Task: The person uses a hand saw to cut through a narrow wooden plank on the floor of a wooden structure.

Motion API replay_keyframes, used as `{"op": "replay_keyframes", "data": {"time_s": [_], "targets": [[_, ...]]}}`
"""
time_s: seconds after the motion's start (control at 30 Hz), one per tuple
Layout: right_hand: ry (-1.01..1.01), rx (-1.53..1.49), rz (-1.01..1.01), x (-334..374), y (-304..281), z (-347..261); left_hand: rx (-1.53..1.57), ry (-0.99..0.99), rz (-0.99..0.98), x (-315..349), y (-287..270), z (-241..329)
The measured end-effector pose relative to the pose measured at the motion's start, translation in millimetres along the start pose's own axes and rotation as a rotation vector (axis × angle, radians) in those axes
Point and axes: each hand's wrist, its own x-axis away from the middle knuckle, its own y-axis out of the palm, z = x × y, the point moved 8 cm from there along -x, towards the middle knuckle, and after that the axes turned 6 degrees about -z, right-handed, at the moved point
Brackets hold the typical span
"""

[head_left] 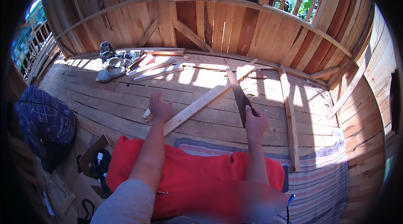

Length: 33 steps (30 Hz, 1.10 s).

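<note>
My right hand [256, 124] is closed round the handle of a handsaw [237, 91]. The long, dark blade points up and away to the left, passing over a pale wooden board [201, 103] that lies slantwise on the floor. My left hand [160, 106] is left of that board, over or beside a short wood offcut [147, 115]. Its fingers look apart and bent, and no grip on the offcut shows. The fingertips are small and partly unclear.
Clogs [112, 69] and several wood strips [155, 70] lie by the far plank wall [210, 22]. A long batten [289, 119] lies at right, beside a striped mat [319, 182]. Nearer left are a dark cap [44, 119] and a cardboard box [90, 152] with cables.
</note>
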Motion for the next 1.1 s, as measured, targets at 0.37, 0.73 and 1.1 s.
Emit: {"op": "replay_keyframes", "data": {"time_s": [0.37, 0.73, 1.1], "targets": [[-0.023, 0.095, -0.21, 18, 34, -5, -0.006, -0.58, -0.464, 12, 26, -83], [0.004, 0.125, -0.258, 14, 36, -3, 0.006, -0.419, -0.575, 27, 41, -60], [-0.056, 0.056, -0.285, 15, 37, -1, 0.423, 0.094, -0.548, -5, 31, 34]]}}
